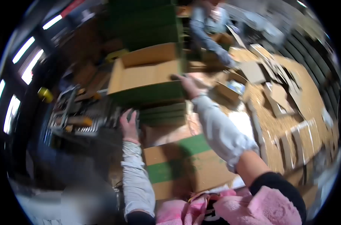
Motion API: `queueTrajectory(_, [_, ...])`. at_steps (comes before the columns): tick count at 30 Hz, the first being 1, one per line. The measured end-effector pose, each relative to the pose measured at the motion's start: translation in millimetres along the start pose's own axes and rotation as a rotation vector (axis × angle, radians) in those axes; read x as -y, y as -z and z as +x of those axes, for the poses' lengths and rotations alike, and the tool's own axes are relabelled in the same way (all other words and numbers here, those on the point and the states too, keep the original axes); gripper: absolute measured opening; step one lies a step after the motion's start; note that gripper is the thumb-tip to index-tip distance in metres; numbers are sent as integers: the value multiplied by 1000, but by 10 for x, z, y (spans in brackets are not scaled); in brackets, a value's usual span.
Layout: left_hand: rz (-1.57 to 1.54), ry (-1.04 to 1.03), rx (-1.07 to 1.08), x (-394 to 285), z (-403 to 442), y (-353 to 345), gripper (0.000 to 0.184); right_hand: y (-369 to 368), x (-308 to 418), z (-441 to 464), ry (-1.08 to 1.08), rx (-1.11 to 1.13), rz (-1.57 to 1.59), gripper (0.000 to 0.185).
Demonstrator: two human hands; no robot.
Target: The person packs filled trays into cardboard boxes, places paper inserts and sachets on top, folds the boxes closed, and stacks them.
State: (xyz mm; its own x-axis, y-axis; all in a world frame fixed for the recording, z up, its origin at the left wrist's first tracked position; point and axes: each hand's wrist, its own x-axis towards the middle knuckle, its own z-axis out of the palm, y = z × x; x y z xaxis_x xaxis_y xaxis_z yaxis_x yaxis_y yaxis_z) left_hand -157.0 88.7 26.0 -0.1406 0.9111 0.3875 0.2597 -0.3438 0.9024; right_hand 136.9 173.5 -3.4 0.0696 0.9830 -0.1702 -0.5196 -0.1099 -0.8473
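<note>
An open cardboard box [142,92], green outside and brown inside, sits ahead of me on top of other green boxes [161,114]. My right hand [191,87] is at its front right corner, the fingers hooked over the rim; blur softens the grip. Lower down on the left, my left hand [129,123] has its fingers apart beside the left end of the green boxes. It holds nothing that I can see. Both hands have dark fingertips, and pale sleeves cover the forearms. A flat brown carton with green bands [187,163] lies close in front of my body.
Taller green boxes [146,26] rise behind the open box. On the right, a brown work surface [266,112] carries cut cardboard pieces [279,97] and a small open carton [230,90]. Across it, another person [211,30] handles a box. A metal rack [71,112] stands left.
</note>
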Motion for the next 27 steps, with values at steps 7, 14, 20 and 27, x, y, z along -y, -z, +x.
queueTrajectory(7, [1215, 48, 348, 3227, -2262, 988, 24, 290, -834, -1514, 904, -42, -1492, 51])
queueTrajectory(14, [268, 785, 383, 1814, -2572, 672, 53, 551, -1609, -2532, 1514, 199, -1990, 61])
queueTrajectory(20, [41, 761, 445, 1232, -3166, -569, 59, 753, -1065, -3035, 1378, 491, -1897, 58])
queueTrajectory(27, [79, 362, 519, -780, -3081, -681, 70, 1292, -330, -3542, 1123, 729, -1758, 54])
